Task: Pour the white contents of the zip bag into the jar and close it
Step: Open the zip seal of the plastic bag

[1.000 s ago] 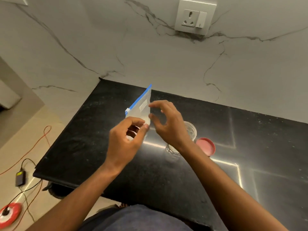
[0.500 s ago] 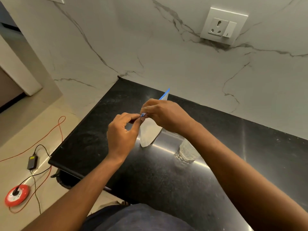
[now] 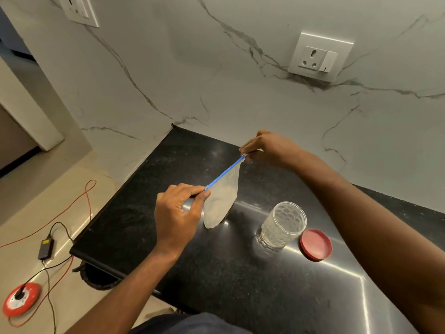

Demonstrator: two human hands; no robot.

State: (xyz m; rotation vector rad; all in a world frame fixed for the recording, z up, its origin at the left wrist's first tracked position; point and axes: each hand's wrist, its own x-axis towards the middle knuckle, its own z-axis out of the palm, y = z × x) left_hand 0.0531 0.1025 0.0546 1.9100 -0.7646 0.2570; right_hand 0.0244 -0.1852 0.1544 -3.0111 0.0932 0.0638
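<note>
Overhead, both hands pinching zip bag [image 3: 222, 201] corners (contents indistinct), right forearm cropped.

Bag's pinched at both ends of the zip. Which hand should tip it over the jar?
Probably right. The right hand holds the zip bag at its far end, on the same side as the open jar; the left hand is farther away.

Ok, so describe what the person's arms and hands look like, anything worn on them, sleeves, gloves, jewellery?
Both forearms are bare as far as the picture shows; no sleeve edge is in view. The left hand and the right hand wear no gloves, and no ring, watch or bracelet shows on either wrist or on the visible fingers. At the bottom edge, dark blue-grey clothing covers the person's body.
</note>
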